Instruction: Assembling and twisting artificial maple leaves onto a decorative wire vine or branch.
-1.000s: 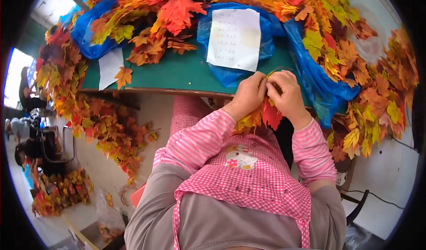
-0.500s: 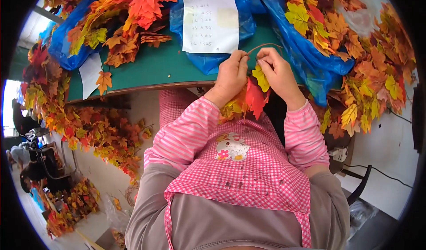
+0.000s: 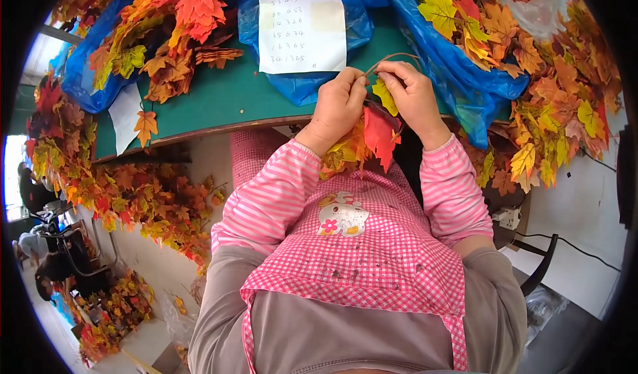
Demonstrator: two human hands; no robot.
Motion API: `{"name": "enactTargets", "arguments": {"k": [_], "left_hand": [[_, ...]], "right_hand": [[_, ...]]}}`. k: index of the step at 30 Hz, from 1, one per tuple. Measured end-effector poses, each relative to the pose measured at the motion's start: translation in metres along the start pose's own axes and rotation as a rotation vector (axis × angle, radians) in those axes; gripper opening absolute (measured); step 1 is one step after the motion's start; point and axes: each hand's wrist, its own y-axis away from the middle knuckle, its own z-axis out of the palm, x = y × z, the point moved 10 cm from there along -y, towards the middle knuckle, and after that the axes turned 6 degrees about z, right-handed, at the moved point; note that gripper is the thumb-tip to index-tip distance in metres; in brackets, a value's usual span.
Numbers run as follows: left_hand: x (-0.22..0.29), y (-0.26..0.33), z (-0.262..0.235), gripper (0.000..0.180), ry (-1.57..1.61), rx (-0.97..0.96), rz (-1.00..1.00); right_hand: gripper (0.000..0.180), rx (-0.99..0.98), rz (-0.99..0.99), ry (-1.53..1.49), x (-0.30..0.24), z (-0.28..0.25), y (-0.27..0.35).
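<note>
Over the near edge of the green table, both hands work on a string of artificial autumn leaves. My left hand (image 3: 337,107) is closed, thumb against the fingers, gripping the thin brown stem (image 3: 399,56), which curves up behind both hands. Close beside it, my right hand (image 3: 415,100) pinches near the top of a yellow leaf (image 3: 385,97); its fingertips partly hide what they hold. Beneath the hands hang a red leaf (image 3: 380,135) and yellow-orange leaves (image 3: 340,156), above my pink checked apron (image 3: 372,261).
A sheet of handwritten paper (image 3: 302,25) lies on blue plastic bags (image 3: 299,90) on the green table (image 3: 219,105). Piled leaf garlands flank it left (image 3: 133,188) and right (image 3: 558,108). A single orange leaf (image 3: 145,128) overlaps a white paper piece (image 3: 125,118). Other people are at far left.
The table and its things have shifted slightly left and up in view. Both hands keep their grip, and the red leaf below them has turned a little.
</note>
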Motion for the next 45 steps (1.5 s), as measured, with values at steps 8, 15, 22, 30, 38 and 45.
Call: {"name": "enactTargets", "arguments": {"k": [8, 15, 22, 30, 38, 45], "left_hand": [[0.002, -0.001, 0.0, 0.013, -0.008, -0.02, -0.036], [0.003, -0.002, 0.0, 0.013, -0.031, -0.008, -0.025], [0.005, -0.003, -0.002, 0.014, -0.035, 0.005, -0.016], [0.001, -0.003, 0.003, 0.015, 0.008, -0.062, -0.047], [0.002, -0.003, 0.003, 0.016, 0.005, -0.078, -0.017], [-0.004, -0.003, 0.001, 0.016, 0.029, -0.071, -0.056]], "right_hand": [[0.009, -0.013, -0.108, 0.148, -0.013, 0.0, 0.001], [0.008, 0.022, -0.128, 0.146, -0.014, -0.004, 0.002], [0.008, -0.006, -0.161, 0.17, -0.018, -0.002, 0.002], [0.01, -0.088, 0.03, -0.052, 0.001, -0.001, 0.0], [0.01, -0.206, 0.115, -0.21, 0.019, 0.007, 0.002], [0.008, -0.133, 0.085, -0.192, 0.017, 0.015, 0.004]]}}
